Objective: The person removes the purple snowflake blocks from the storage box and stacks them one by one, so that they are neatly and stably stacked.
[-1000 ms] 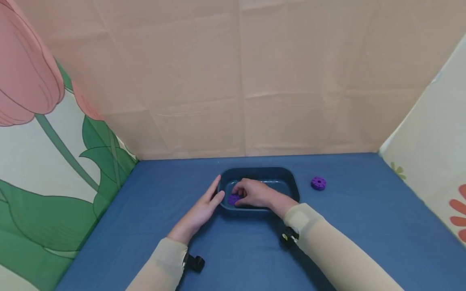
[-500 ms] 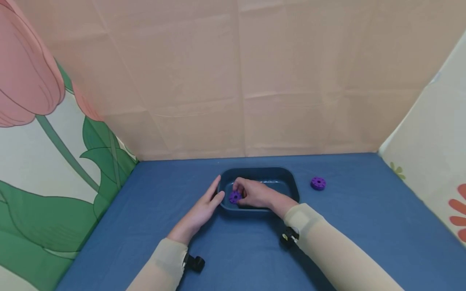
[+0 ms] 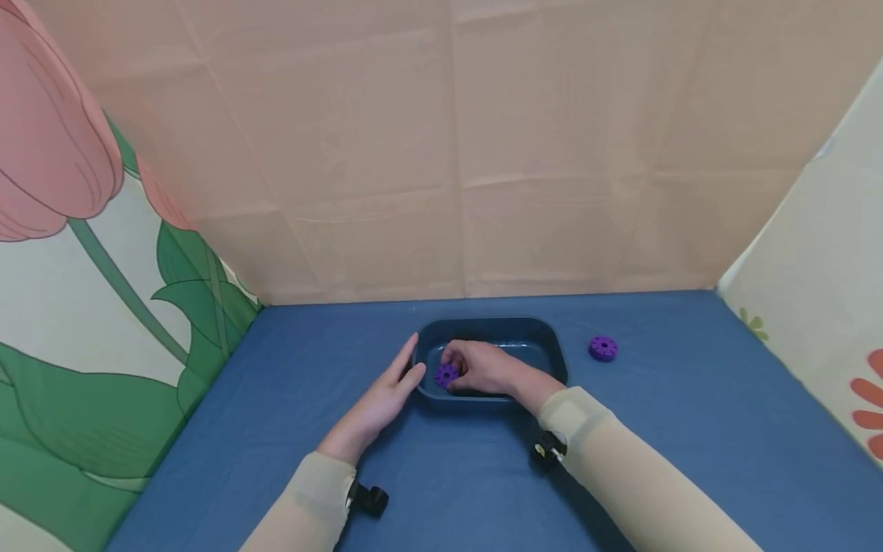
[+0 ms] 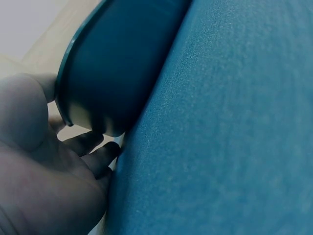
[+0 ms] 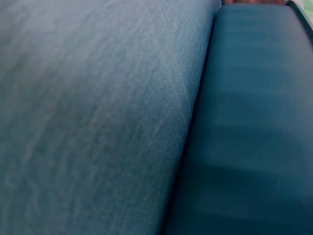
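In the head view, a dark blue rectangular tray (image 3: 519, 328) sits on the blue cloth. My left hand (image 3: 378, 402) rests against its left end, with the thumb at the rim. From the left wrist view, the fingers of that left hand (image 4: 49, 161) touch the tray's outer wall (image 4: 117, 63). Inside the tray's left part, my right hand (image 3: 483, 366) pinches a purple round disc (image 3: 446, 375) with a centre hole and small holes around it. Its fingertips are partly hidden. The right wrist view catches only the tray's long outer side (image 5: 249, 127), not the pinch.
A second purple disc (image 3: 603, 348) lies on the blue cloth (image 3: 455, 483) to the right of the tray. A beige backdrop (image 3: 455, 153) rises at the back. Flower-printed panels stand at the left (image 3: 103, 307) and right (image 3: 814, 307).
The purple disc in my right hand has shifted slightly to the right and shows more of its face than a second ago. My left hand and the tray have stayed in place.
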Demonstrator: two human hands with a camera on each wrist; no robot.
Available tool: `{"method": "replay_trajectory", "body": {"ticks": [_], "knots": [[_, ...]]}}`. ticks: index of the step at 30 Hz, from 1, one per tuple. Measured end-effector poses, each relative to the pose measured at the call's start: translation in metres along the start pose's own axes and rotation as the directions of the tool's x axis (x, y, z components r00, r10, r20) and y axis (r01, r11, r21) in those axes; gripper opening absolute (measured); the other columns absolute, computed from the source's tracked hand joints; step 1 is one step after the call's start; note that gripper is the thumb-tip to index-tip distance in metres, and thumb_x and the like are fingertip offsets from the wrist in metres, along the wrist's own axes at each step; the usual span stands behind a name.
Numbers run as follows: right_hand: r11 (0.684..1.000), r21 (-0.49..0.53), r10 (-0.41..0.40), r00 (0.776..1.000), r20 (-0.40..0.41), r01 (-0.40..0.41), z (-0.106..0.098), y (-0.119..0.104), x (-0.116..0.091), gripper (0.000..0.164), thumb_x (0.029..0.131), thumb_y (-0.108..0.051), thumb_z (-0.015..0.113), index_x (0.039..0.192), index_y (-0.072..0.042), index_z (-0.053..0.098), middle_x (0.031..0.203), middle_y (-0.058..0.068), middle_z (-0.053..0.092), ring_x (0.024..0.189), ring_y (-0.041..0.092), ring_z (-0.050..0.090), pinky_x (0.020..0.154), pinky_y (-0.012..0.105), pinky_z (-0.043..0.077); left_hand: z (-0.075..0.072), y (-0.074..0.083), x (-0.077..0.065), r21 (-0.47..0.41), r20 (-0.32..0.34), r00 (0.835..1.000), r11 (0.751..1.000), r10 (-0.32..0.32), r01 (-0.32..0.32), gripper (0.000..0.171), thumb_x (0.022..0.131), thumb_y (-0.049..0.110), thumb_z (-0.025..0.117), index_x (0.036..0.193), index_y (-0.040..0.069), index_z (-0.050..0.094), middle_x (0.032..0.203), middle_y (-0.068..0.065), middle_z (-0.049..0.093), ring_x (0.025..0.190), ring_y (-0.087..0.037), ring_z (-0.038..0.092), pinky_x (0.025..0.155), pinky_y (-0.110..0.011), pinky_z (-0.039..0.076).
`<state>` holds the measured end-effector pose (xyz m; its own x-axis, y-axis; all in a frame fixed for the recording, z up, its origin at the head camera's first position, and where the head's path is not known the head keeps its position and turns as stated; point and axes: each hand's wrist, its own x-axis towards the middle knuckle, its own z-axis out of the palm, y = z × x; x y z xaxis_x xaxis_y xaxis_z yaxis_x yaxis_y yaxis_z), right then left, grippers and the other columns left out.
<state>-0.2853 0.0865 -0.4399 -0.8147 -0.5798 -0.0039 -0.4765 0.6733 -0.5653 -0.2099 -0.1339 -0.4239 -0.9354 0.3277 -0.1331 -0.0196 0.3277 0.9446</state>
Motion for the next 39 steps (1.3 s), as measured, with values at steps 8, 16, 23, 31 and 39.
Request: {"method": "replay_trajectory", "body": {"ticks": [8, 16, 23, 31, 39], "knots": [[1.0, -0.011, 0.013, 1.0, -0.014, -0.013, 0.0, 0.0, 0.0, 0.037, 0.08, -0.026, 0.085, 0.11, -0.017, 0.066, 0.089, -0.004, 0.068, 0.077, 0.009, 0.059, 0.076, 0.032, 0.052, 0.0, -0.018, 0.012, -0.003, -0.014, 1.0, 1.0, -0.005, 0.005, 0.065, 0.098, 0.061, 0.046, 0.152, 0.055, 0.01, 0.165, 0.017, 0.004, 0.154, -0.016, -0.001, 0.124, -0.055, 0.007], [0.996, -0.083, 0.03, 0.999, -0.041, -0.033, -0.003, -0.001, 0.0, 0.036, 0.081, -0.034, 0.084, 0.109, -0.017, 0.069, 0.088, -0.007, 0.07, 0.077, 0.007, 0.06, 0.078, 0.032, 0.052, 0.0, -0.028, 0.018, 0.019, -0.043, 0.999, 0.999, 0.034, -0.033, 0.064, 0.093, 0.071, 0.046, 0.147, 0.063, 0.012, 0.163, 0.024, 0.008, 0.154, -0.014, 0.002, 0.123, -0.056, 0.009], [0.991, -0.118, 0.046, 0.993, -0.105, -0.058, -0.005, -0.001, -0.005, 0.034, 0.081, -0.038, 0.083, 0.107, -0.019, 0.072, 0.088, -0.008, 0.069, 0.076, 0.006, 0.059, 0.076, 0.031, 0.052, 0.0, -0.03, 0.017, 0.02, -0.035, 0.999, 0.999, 0.031, -0.031, 0.065, 0.092, 0.072, 0.046, 0.146, 0.064, 0.012, 0.163, 0.024, 0.007, 0.154, -0.014, 0.002, 0.123, -0.057, 0.008], [0.996, -0.029, 0.075, 0.977, -0.202, -0.083, -0.019, -0.003, -0.022, 0.039, 0.082, -0.042, 0.081, 0.114, -0.023, 0.071, 0.094, -0.011, 0.068, 0.082, 0.007, 0.06, 0.076, 0.029, 0.054, 0.003, -0.033, 0.017, 0.045, -0.051, 0.999, 0.999, 0.017, -0.014, 0.069, 0.091, 0.074, 0.045, 0.15, 0.06, 0.013, 0.163, 0.024, 0.009, 0.154, -0.014, 0.005, 0.122, -0.059, 0.008], [0.999, -0.013, 0.042, 0.949, -0.313, -0.048, -0.041, 0.0, -0.042, 0.036, 0.083, -0.044, 0.08, 0.114, -0.029, 0.069, 0.095, -0.012, 0.066, 0.085, 0.009, 0.059, 0.076, 0.03, 0.053, 0.001, -0.032, 0.018, 0.046, -0.06, 0.998, 0.999, 0.013, -0.011, 0.066, 0.089, 0.076, 0.046, 0.145, 0.065, 0.013, 0.161, 0.027, 0.009, 0.154, -0.013, 0.004, 0.123, -0.057, 0.008]]}}
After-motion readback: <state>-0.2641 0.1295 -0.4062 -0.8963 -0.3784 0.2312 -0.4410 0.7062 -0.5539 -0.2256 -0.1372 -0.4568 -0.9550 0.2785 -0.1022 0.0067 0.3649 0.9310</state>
